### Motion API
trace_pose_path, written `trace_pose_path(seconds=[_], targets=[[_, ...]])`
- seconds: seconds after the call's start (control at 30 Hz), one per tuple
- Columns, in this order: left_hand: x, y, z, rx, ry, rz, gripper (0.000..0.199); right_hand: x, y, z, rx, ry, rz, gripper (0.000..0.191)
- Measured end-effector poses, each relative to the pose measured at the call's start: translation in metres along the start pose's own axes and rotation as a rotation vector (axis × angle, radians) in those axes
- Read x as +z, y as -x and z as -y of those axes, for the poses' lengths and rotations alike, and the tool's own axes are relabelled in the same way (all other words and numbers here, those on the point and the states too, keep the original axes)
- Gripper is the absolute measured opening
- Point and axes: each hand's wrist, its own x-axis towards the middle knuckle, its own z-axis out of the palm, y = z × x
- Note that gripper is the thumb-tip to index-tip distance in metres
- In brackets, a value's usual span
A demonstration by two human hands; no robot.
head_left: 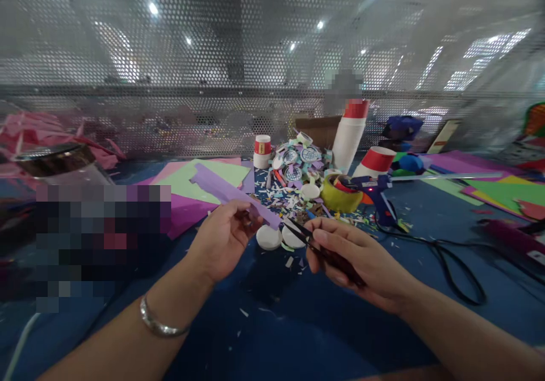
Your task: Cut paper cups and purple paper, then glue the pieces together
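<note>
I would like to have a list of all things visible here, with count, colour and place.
purple strip: one, purple, centre
scissors: one pair, dark, at the strip's near end
white discs: two, white, near the scissors
paper scraps: many, mixed, centre
cut-out pile: count unclear, mixed, behind the discs
cups: count unclear, red and white, back
round item: one, yellow-green, right of the pile
glue gun: one, blue, right of centre
paper sheets: several, mixed, left and right
jar lid: one, shiny, left
table: one, blue, underneath
perforated screen: grey, background
bracelet: one, silver, on the left wrist
left hand: one, holding the strip
right hand: one, holding the scissors
</note>
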Motion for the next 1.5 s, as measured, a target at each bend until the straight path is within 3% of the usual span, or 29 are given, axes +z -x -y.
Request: trace_pose_path(seconds=[0.2, 0.63, 0.9, 1.5], targets=[[0.004, 0.002, 0.003, -0.034, -0.011, 0.037, 0.028, 0.000, 0.000, -0.001, 0.005, -0.010, -0.003, 0.025], [0.003, 0.002, 0.000, -0.037, 0.014, -0.007, 0.025, -0.004, -0.001, -0.003, -0.031, -0.014, 0.024, 0.024], [0.003, 0.006, 0.015, -0.055, -0.026, 0.146, 0.028, -0.003, 0.000, -0.004, -0.019, -0.011, 0.029, 0.026], [0.002, 0.005, 0.019, 0.000, -0.019, 0.200, 0.015, -0.002, 0.005, -0.003, 0.020, -0.015, 0.037, 0.029]])
